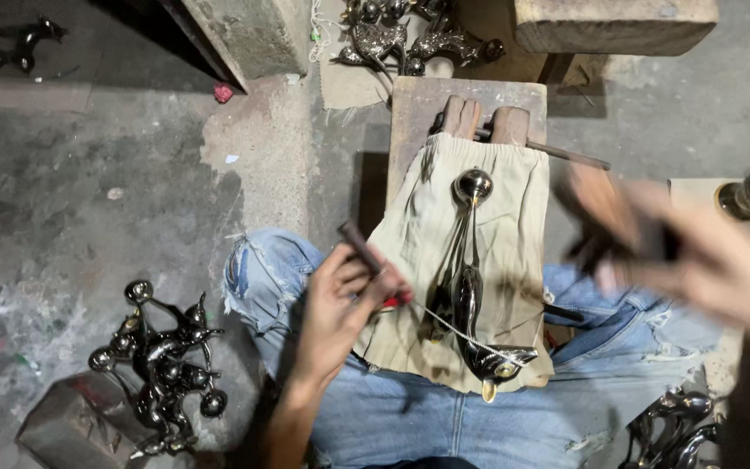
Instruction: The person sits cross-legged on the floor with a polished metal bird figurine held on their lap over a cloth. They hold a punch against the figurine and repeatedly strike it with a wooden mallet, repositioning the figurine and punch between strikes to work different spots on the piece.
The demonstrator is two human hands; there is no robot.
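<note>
Left hand: we see our left hand (345,295) over our lap, fingers curled tight around a thin dark tool (359,246).
Right hand: our right hand (653,247) is up at the right and very blurry; we cannot tell if its fingers are wide or closed.
Figure: a shiny metal figure (470,295) with a ball on top lies on the cloth, just beside our left hand.
Cloth: a tan cloth (501,226) hangs over a wood block (418,104) and our jeans (410,408).
Floor: we see more shiny figures in a pile (162,365) at the left.
</note>
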